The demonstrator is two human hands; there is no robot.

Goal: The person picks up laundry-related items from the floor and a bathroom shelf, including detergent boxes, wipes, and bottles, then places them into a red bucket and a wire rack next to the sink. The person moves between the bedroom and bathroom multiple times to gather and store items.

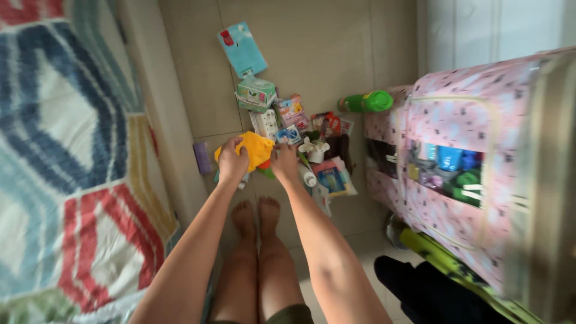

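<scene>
The fingers of the left hand [231,161] are curled shut over the left edge of a yellow cloth [255,150], gripping it, while the right hand [285,162] pinches the cloth's right edge with fingers closed on it. The cloth hangs between both hands, just above the tiled floor [192,78] and beyond the person's bare feet [257,215]. Just right of the right hand stands a small white bottle [308,176], with a blue packet [331,178] beside it. Farther off lie a green box [256,93] and a light blue pouch [242,49]. A green bottle [366,102] lies far right, touching a pink patterned storage case [456,126]. At the left lies a patterned bedspread [66,156].
</scene>
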